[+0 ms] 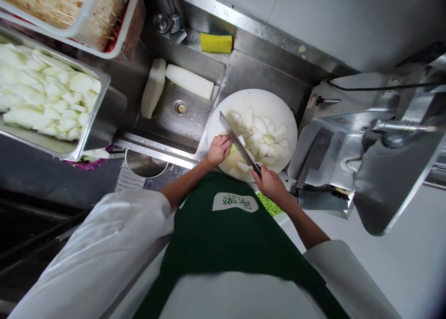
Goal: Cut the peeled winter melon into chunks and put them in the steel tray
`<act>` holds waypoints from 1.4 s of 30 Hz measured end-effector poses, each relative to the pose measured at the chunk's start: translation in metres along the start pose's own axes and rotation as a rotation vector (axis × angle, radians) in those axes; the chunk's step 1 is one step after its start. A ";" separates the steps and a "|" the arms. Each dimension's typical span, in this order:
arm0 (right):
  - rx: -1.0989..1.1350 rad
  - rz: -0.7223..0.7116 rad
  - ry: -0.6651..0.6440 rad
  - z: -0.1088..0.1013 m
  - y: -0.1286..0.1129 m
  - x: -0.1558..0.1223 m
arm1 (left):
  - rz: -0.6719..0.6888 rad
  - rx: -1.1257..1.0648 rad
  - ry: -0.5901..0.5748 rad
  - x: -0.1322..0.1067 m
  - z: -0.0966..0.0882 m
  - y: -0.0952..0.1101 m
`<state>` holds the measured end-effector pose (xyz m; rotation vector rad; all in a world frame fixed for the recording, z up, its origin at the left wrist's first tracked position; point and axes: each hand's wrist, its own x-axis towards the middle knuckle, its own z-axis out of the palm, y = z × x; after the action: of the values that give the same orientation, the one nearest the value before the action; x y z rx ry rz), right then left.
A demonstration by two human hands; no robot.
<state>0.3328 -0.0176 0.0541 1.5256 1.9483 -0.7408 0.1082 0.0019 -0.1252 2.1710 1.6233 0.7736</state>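
A round white cutting board (251,98) bears many cut chunks of pale, peeled gourd (263,135). In my right hand (272,182) is the black handle of a kitchen knife (240,147), its blade slanting up and left across the board. The blade lies against a pale green gourd piece (230,160) near the board's left edge. My left hand (219,150) has its fingers curled on that piece, just left of the blade. Some of the piece is hidden under the fingers and blade.
Left of the board is a steel sink (167,133) with two peeled whole gourds (190,81). A steel pan (104,84) of sliced gourd and a basket (130,35) stand farther left. A yellow sponge (216,43) lies behind; a metal slicing machine (348,137) is close on the right.
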 end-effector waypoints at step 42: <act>0.053 -0.055 0.174 0.005 -0.015 0.044 | 0.022 -0.119 0.004 -0.013 -0.009 -0.008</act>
<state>0.3093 0.0053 0.0213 1.6212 2.1202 -0.7077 0.0941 -0.0087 -0.1252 2.1083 1.5171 0.8590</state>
